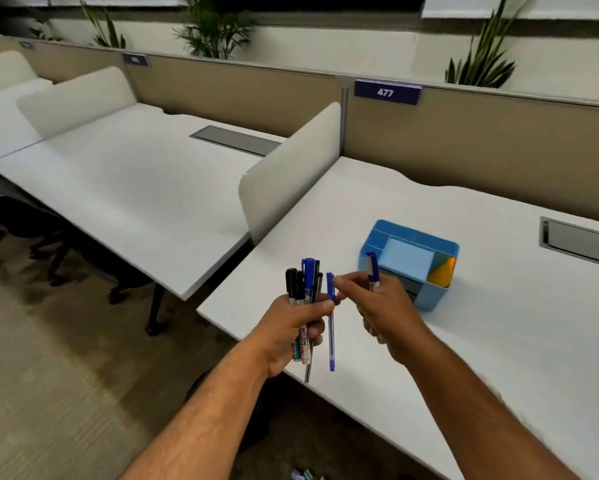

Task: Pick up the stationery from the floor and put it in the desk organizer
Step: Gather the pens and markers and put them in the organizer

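My left hand grips a bundle of markers and pens, black and blue caps pointing up, over the near edge of the white desk. My right hand holds a blue-capped marker upright and pinches the top of a thin blue pen that hangs beside the bundle. The blue desk organizer stands on the desk just right of and behind my right hand; it holds a light blue pad and a yellow item. A few small items lie on the floor below the desk edge.
A white divider panel separates this desk from the neighbouring white desk at left. A grey cable hatch sits at the desk's right. Beige partition with a "477" label runs behind. An office chair base stands at left.
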Available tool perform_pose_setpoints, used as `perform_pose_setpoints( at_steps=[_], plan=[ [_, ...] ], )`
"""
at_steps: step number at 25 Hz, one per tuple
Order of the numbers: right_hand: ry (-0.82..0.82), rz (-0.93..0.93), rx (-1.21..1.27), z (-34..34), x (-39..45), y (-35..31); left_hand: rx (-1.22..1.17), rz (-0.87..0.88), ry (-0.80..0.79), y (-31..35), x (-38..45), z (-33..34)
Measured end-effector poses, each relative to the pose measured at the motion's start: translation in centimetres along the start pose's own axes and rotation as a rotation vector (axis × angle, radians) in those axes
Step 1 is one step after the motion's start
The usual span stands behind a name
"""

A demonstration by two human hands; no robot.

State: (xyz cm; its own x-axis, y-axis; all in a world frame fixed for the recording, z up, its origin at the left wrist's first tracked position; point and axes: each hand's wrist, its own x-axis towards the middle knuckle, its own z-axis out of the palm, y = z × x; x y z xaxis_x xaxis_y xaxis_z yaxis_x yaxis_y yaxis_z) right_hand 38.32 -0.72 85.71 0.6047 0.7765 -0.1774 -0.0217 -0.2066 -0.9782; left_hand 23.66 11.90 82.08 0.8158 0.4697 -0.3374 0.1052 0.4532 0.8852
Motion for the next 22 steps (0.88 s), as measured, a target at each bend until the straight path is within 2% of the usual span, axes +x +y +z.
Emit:
perform_pose_setpoints(
  at_steps=[4, 8, 12, 16, 19, 22],
  plan=[
    [-0.069, 0.022, -0.039, -6.9, 3.1, -0.5, 0.060, -0.102, 0.009, 0.3, 4.2, 6.2],
    [0.019, 0.074, 0.018, -12.3, 5.8, -1.3, -0.082, -0.135, 0.033, 0.4, 7.1, 10.3],
    [0.236, 0.019, 0.048, -15.7, 7.7, -1.5, -0.274, -0.157, 0.024, 0.0, 8.2, 11.4],
    [0.504, -0.066, 0.028, -16.4, 8.8, -1.3, -0.310, -0.216, 0.040, 0.0, 8.4, 10.4],
    [0.658, -0.130, -0.126, -15.1, 9.6, -1.2, -0.297, -0.233, -0.042, 1.0, 7.9, 8.5],
    [0.720, -0.121, -0.276, -13.6, 10.6, -0.7, -0.258, -0.234, -0.107, 1.9, 7.1, 6.2]
  ],
)
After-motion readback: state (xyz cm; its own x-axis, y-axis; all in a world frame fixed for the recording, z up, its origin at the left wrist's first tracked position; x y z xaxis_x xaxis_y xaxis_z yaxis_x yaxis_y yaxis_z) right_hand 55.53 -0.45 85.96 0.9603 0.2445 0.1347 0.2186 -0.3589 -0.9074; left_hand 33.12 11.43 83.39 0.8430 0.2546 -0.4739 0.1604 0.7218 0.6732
